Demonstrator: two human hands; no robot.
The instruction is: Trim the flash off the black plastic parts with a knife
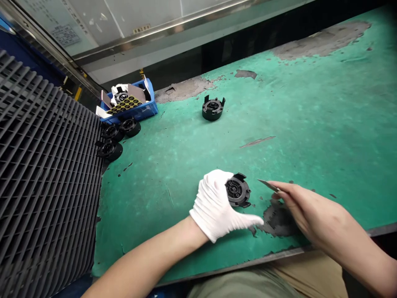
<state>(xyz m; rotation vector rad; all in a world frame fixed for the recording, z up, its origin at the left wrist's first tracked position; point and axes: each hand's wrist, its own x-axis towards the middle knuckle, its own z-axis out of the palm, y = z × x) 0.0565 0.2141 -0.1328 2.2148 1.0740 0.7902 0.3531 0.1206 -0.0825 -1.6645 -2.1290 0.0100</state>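
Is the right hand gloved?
No, the right hand is bare; only the left hand, holding the black round part, wears a white glove.

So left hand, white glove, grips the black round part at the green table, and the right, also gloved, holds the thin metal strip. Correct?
No: the right hand is bare, as the head view shows. Rest stands: the white-gloved left hand grips the black round part at the green table, and the right hand holds the thin metal strip.

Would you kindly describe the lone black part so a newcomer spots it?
On the green worktop, look right of the blue bin. The black round part stands alone, unlike the three parts clustered by the bin or the disc in the gloved left hand.
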